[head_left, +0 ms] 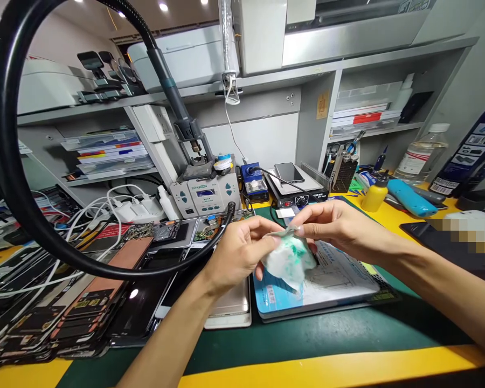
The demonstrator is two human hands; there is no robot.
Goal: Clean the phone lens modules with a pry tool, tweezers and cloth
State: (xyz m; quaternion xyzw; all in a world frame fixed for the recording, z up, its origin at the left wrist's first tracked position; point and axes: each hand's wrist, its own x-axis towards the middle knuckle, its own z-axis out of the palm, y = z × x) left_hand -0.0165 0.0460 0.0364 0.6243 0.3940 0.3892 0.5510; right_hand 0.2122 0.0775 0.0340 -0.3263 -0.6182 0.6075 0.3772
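Between my two hands hangs a crumpled white wipe (289,261) with green stains. My left hand (244,245) pinches its left upper edge between thumb and fingers. On the other side, my right hand (325,223) grips the top right part, its thumb and forefinger pressed together. Below the wipe lies a flat blue and white printed pad (331,293) on the green mat (307,345). Some fingertips of both hands are hidden behind the cloth.
A thick black hose (8,161) loops across the left side to a hot-air station (206,194). Stacked phone parts (92,302) cover the left bench. A yellow bottle (375,194) and a clear bottle (420,156) stand at right. A phone (290,173) rests on a heating plate (295,188).
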